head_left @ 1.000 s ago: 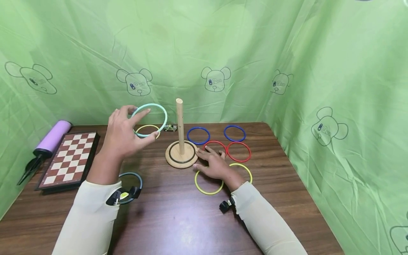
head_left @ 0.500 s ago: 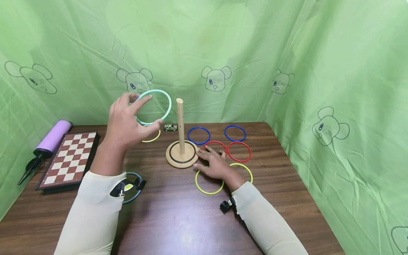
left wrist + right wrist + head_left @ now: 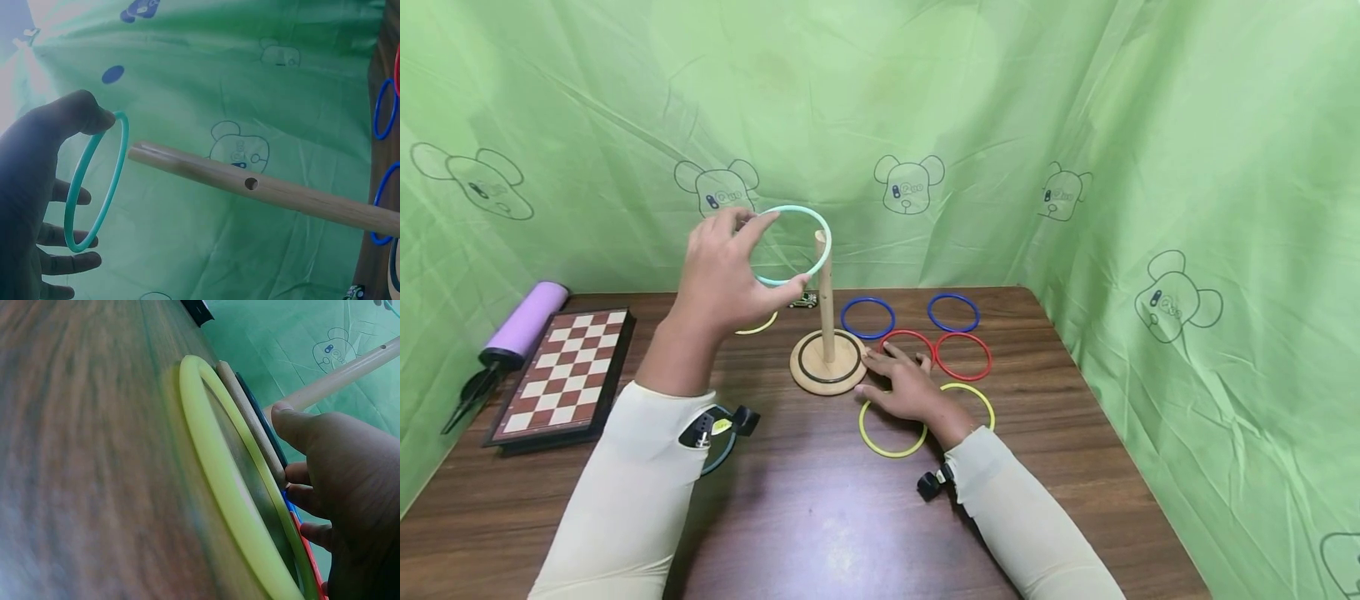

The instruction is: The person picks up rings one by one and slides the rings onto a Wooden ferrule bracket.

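Observation:
My left hand (image 3: pixel 722 271) pinches a turquoise ring (image 3: pixel 119 165) between thumb and fingers, raised at the height of the top of a wooden peg (image 3: pixel 827 312). In the left wrist view the ring is tilted and stands just beside the peg's tip, not around it. The peg rises upright from a round wooden base (image 3: pixel 827 390), where a black ring (image 3: pixel 827 382) lies around it. Against the base's right edge, my right hand (image 3: pixel 910 390) rests with relaxed fingers and grips nothing. It partly covers a yellow ring (image 3: pixel 891 456) and a red ring (image 3: pixel 906 333).
Two blue rings (image 3: pixel 867 337), another red ring (image 3: pixel 962 380) and another yellow ring (image 3: pixel 992 412) lie at the right. A blue-grey ring (image 3: pixel 722 461) lies below my left wrist. Further left are a checkered board (image 3: pixel 568 371) and a purple pump (image 3: pixel 527 317); a toy car (image 3: pixel 806 301) stands behind.
My left hand has carried the turquoise ring up and to the right, from left of the peg to the peg's top. The right hand has stayed in place.

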`<state>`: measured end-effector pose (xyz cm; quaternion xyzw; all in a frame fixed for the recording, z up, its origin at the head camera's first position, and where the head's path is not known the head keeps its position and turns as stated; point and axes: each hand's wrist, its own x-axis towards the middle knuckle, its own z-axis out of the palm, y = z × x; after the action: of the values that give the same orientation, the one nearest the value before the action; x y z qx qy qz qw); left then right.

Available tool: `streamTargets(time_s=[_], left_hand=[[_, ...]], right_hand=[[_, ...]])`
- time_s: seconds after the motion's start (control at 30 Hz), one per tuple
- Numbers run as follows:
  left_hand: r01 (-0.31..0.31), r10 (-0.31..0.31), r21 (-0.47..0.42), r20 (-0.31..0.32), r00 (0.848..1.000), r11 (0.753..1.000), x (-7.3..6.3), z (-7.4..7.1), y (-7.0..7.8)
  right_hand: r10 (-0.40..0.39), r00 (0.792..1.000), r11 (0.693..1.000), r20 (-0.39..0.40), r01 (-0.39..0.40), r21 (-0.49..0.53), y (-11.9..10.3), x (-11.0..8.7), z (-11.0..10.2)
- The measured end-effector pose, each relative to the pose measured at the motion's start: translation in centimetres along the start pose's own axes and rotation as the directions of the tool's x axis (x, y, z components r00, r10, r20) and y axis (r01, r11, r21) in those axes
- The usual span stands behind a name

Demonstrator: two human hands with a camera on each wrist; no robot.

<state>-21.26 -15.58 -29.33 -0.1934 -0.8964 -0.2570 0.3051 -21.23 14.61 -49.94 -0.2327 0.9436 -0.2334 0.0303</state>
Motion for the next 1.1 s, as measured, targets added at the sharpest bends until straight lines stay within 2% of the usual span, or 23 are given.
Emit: streamTargets(time_s=[0.2, 0.5, 0.77, 0.93, 1.1], left_hand=[[0.01, -0.01, -0.003, 0.05, 0.999, 1.0, 0.2, 1.1, -0.3], [0.0, -0.001, 0.008, 0.102, 0.995, 1.0, -0.8, 3.6, -1.3], [0.038, -0.038, 0.004, 0.192, 0.981, 0.999, -2.7, 6.1, -2.4], [0.052, -0.05, -0.001, 0.208, 0.977, 0.999, -4.0, 7.8, -3.2], [0.08, -0.076, -0.008, 0.252, 0.965, 0.997, -5.3, 9.2, -3.7]], right_hand=[[0.004, 1.0, 1.0, 0.003, -0.004, -0.014, 0.1, 0.0, -0.1], [-0.003, 1.0, 1.0, 0.003, 0.003, -0.011, 0.2, 0.1, 0.0], [0.0, 1.0, 1.0, -0.001, 0.0, -0.028, 0.2, 0.2, -0.1], [0.002, 1.0, 1.0, -0.001, -0.002, -0.029, 0.2, 0.3, -0.1], [0.002, 1.0, 1.0, 0.007, -0.002, -0.021, 0.2, 0.3, 0.0]])
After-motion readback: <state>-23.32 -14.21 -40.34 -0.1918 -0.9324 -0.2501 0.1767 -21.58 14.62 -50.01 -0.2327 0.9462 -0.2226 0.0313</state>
